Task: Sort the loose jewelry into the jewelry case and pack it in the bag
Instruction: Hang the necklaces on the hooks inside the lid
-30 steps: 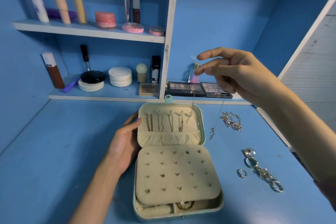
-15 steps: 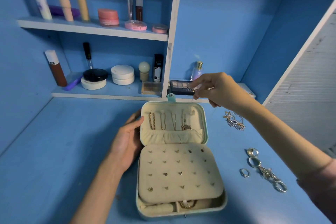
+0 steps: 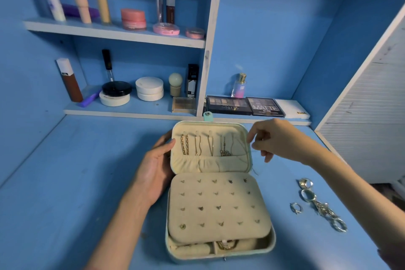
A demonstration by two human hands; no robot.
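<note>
The left palette (image 3: 229,105) reads "NUDES", right palette (image 3: 265,106) "MATTE", perfume bottle (image 3: 239,88) "SB".

Jewelry case (image 3: 230,232) sits centre frame on my desk (image 3: 65,182). Loose rings (image 3: 322,207) lie to its right; shelves (image 3: 114,35) stand behind, upper left.

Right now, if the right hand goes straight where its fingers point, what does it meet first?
Probably the open lid's right rim; the right hand, pinching a thin chain, points left at it. Depth unclear.

Left hand (image 3: 156,166) holds jewelry case (image 3: 272,242) lid upright.
</note>
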